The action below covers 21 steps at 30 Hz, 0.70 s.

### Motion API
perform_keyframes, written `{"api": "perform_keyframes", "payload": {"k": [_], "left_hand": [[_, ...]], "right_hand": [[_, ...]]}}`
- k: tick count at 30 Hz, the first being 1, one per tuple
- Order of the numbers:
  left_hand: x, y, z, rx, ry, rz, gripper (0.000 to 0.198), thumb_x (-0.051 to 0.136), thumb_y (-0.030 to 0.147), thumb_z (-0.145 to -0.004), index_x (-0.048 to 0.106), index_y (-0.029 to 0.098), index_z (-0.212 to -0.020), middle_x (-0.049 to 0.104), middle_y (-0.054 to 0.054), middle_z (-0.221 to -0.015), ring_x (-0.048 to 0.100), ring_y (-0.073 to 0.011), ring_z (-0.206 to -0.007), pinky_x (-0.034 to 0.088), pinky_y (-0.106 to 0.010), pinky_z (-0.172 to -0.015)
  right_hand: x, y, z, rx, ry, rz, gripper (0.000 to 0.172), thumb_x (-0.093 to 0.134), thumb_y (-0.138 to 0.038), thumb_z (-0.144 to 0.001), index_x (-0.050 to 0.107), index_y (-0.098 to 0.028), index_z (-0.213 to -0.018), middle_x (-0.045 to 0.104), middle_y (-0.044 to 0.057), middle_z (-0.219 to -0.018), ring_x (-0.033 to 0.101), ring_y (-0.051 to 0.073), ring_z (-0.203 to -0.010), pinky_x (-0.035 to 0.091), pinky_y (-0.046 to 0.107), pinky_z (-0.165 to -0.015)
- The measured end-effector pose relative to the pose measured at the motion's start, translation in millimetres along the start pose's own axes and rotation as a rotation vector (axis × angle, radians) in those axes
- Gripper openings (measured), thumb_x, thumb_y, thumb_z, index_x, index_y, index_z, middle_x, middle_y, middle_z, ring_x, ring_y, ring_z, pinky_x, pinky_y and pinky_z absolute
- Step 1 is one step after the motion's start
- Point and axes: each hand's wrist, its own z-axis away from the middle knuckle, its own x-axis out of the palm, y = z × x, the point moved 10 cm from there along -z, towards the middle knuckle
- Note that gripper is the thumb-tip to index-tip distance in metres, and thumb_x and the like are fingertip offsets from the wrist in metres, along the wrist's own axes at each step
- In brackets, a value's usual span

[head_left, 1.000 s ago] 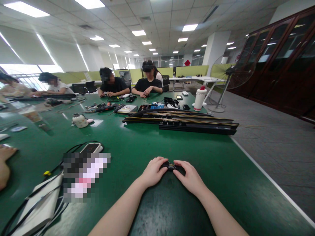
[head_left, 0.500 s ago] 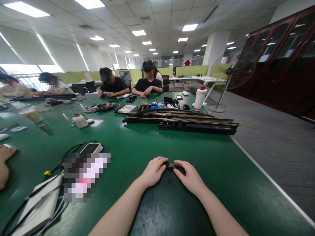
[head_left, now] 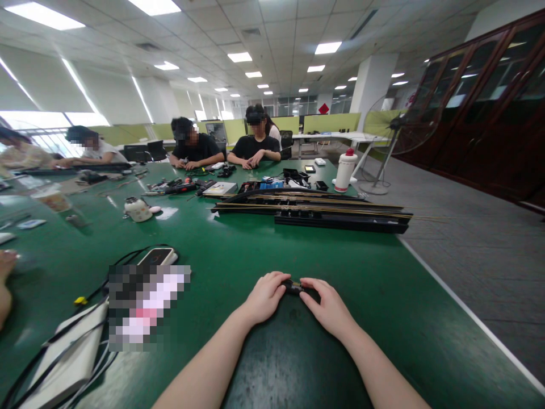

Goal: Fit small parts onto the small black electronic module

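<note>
My left hand (head_left: pixel 264 296) and my right hand (head_left: pixel 327 307) rest on the green table (head_left: pixel 374 284), fingertips meeting over a small black part (head_left: pixel 293 287). Both hands pinch that part from either side, fingers curled. Most of the part is hidden under the fingers, so its shape is unclear. My forearms run back toward the near edge of the table.
Long black trays with thin rods (head_left: pixel 323 211) lie across the table ahead. A white bottle (head_left: pixel 344 170) stands behind them. A phone (head_left: pixel 157 257), cables and a white box (head_left: pixel 68 363) sit at my left. Several people work at the far side; another person's hand (head_left: pixel 5 284) is at the left edge.
My hands hold almost still on the small part. The other person's hand at the left edge has drawn back a little.
</note>
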Motion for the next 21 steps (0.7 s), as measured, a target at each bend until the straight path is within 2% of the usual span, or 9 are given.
{"api": "perform_keyframes", "payload": {"k": [10,21], "left_hand": [[-1.8,0.6,0.1,-0.002,0.013,0.014,0.032,0.046,0.024,-0.089,0.053,0.021,-0.119,0.059,-0.006,-0.115,0.051,-0.0210,-0.108,0.040,-0.038,-0.096],[-0.4,0.7,0.4,0.001,0.010,-0.003,0.043,0.063,0.023,-0.078,0.052,0.021,-0.120,0.058,-0.007,-0.116,0.051,-0.0233,-0.109,0.040,-0.039,-0.096]], "right_hand": [[0.6,0.3,-0.9,-0.008,-0.003,0.023,0.028,0.055,-0.029,-0.079,0.065,-0.019,-0.103,0.067,0.009,-0.106,0.060,0.023,-0.100,0.045,0.039,-0.092],[0.5,-0.9,0.3,-0.027,-0.003,0.012,0.029,0.058,-0.030,-0.077,0.065,-0.020,-0.104,0.067,0.009,-0.105,0.061,0.024,-0.098,0.045,0.041,-0.091]]}}
